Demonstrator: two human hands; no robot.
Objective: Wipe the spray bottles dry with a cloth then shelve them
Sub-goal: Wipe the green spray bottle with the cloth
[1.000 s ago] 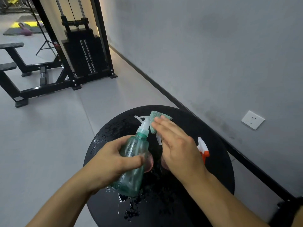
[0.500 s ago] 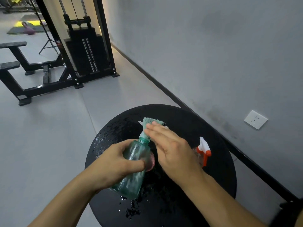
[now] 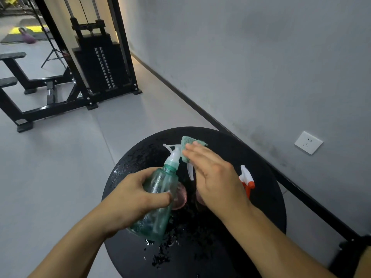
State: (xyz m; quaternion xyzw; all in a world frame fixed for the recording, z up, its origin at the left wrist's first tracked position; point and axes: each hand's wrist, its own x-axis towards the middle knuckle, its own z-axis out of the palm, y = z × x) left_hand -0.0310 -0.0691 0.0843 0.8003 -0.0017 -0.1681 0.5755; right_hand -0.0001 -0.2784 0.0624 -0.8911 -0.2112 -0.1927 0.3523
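Now green spray bottle (image 3: pixel 158 197) in left hand (image 3: pixel 134 199), cloth (image 3: pixel 189 146) under right hand (image 3: pixel 214 177)

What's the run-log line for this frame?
phase: wiping | left hand: holds green bottle | right hand: presses cloth on nozzle | orange-trigger bottle: waiting on table
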